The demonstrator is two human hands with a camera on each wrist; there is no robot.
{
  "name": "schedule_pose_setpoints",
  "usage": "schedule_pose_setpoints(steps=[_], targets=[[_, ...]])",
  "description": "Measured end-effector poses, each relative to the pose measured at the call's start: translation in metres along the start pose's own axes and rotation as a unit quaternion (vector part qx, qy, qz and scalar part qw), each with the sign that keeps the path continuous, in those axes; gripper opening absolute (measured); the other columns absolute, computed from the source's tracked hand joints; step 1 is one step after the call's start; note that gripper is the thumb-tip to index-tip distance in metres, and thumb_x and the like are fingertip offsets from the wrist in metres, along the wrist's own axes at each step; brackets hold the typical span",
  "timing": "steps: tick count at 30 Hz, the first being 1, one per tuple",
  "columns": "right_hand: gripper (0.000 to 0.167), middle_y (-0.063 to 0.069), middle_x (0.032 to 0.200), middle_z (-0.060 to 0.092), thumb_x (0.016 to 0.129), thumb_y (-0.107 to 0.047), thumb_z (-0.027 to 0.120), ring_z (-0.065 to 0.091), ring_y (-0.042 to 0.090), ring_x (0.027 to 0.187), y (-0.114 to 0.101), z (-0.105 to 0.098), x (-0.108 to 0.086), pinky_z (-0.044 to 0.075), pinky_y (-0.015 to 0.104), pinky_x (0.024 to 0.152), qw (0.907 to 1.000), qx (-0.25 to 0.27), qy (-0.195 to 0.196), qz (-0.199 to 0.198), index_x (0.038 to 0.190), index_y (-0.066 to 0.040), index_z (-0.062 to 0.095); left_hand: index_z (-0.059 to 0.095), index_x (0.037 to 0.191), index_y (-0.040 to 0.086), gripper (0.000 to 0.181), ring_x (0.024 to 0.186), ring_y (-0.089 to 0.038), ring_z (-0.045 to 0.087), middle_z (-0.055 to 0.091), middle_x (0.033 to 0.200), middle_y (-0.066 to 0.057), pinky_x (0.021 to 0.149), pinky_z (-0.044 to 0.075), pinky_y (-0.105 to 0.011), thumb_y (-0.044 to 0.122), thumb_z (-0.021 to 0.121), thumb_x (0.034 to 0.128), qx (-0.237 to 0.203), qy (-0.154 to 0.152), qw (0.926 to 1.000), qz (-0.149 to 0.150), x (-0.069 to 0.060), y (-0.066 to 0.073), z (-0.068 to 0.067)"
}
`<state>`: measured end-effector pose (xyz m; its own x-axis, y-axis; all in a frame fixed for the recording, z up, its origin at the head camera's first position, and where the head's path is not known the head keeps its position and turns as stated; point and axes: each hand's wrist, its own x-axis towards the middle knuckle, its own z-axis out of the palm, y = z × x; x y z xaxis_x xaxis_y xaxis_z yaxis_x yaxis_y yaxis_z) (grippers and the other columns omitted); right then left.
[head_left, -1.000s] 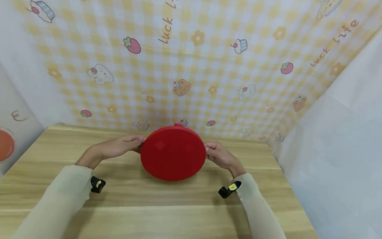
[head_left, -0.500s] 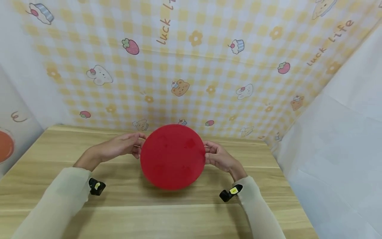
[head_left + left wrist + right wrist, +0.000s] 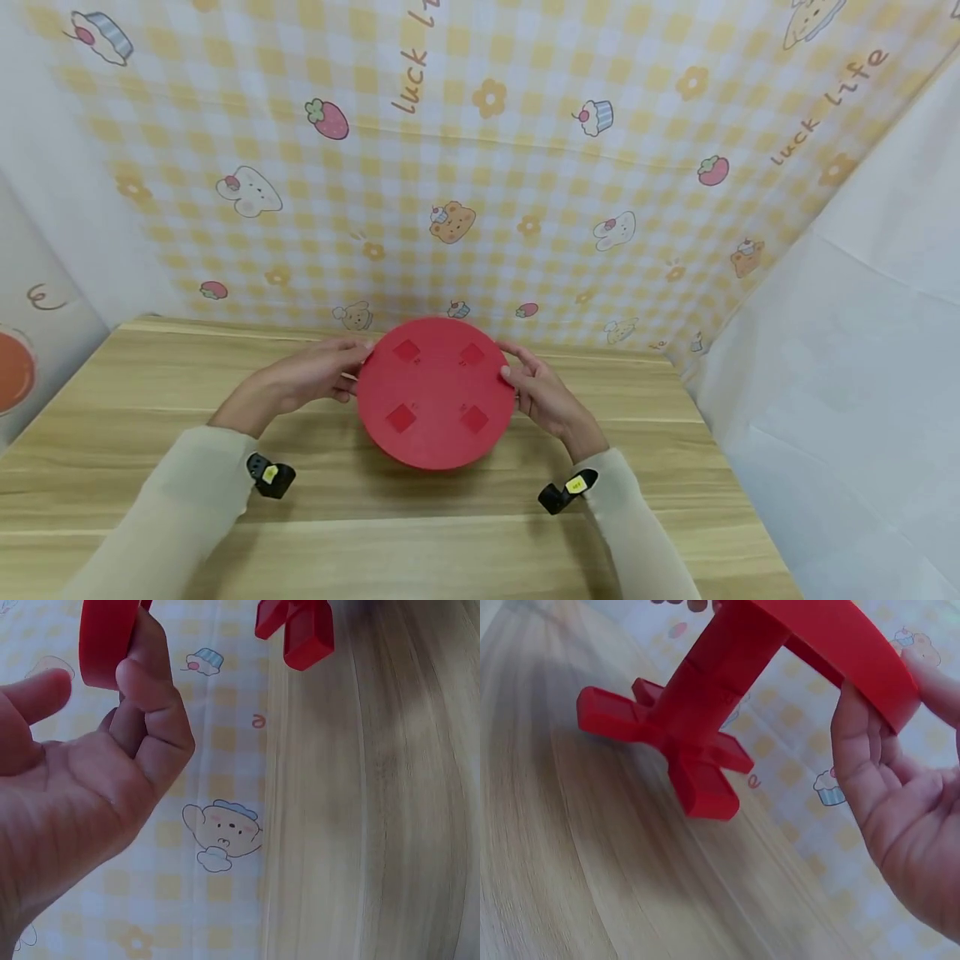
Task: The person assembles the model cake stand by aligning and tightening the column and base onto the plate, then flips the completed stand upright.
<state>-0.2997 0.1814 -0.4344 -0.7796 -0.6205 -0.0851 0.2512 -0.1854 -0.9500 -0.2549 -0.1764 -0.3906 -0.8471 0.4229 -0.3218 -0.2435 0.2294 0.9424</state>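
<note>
A red round-topped stand shows its disc [image 3: 437, 387], with several diamond-shaped marks, in the head view. Under it, the right wrist view shows a thick column [image 3: 712, 675] and a base [image 3: 682, 746] with several stubby feet, tilted over the wood. My left hand [image 3: 311, 375] holds the disc's left rim; in the left wrist view its curled fingers [image 3: 161, 727] lie under the rim [image 3: 105, 645]. My right hand [image 3: 547, 398] grips the right rim, thumb on top and fingers beneath.
The wooden table [image 3: 390, 550] runs up to a yellow-checked cloth [image 3: 420, 167] with cartoon prints at the back. A white sheet [image 3: 862, 375] hangs along the right side, and another pale panel [image 3: 45, 250] stands at the left.
The disc has tilted so that its top face turned more toward the head camera, then flattened slightly, and its marks show clearly. My right thumb has moved onto the top face; both hands shifted slightly.
</note>
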Motion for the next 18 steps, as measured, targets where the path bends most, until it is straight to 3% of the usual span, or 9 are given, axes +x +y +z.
schedule_pose_setpoints(steps=[9,13,18], targets=[[0.052,0.003,0.099,0.074,0.103,-0.019,0.055,0.073,0.011,0.075,-0.005,0.001,0.003,0.06,0.025,0.07,0.9971,0.013,0.069,0.03,0.151,-0.013,0.034,0.043,0.141,0.005,0.055,0.087,-0.017,0.062,0.063,0.1,-0.004,0.072,0.047,-0.027,0.046,0.032,0.1076,-0.007,0.004,0.9999,-0.008,0.007,0.003,0.001],[0.051,0.003,0.099,0.075,0.102,-0.02,0.057,0.073,0.012,0.074,-0.007,0.004,0.006,0.06,0.026,0.07,0.9956,0.011,0.087,0.032,0.149,-0.013,0.039,0.044,0.139,0.003,0.048,0.085,-0.016,0.061,0.06,0.097,-0.002,0.072,0.047,-0.027,0.038,0.035,0.1084,-0.003,0.024,0.9997,-0.006,0.007,0.003,0.001],[0.047,0.003,0.097,0.075,0.103,-0.019,0.056,0.073,0.012,0.072,-0.002,0.001,0.009,0.06,0.025,0.067,0.9951,0.004,0.093,0.033,0.147,-0.011,0.042,0.041,0.139,-0.003,0.046,0.076,-0.011,0.059,0.058,0.091,0.0,0.067,0.046,-0.025,0.03,0.041,0.1075,-0.006,0.056,0.9984,0.003,0.014,-0.008,0.006]])
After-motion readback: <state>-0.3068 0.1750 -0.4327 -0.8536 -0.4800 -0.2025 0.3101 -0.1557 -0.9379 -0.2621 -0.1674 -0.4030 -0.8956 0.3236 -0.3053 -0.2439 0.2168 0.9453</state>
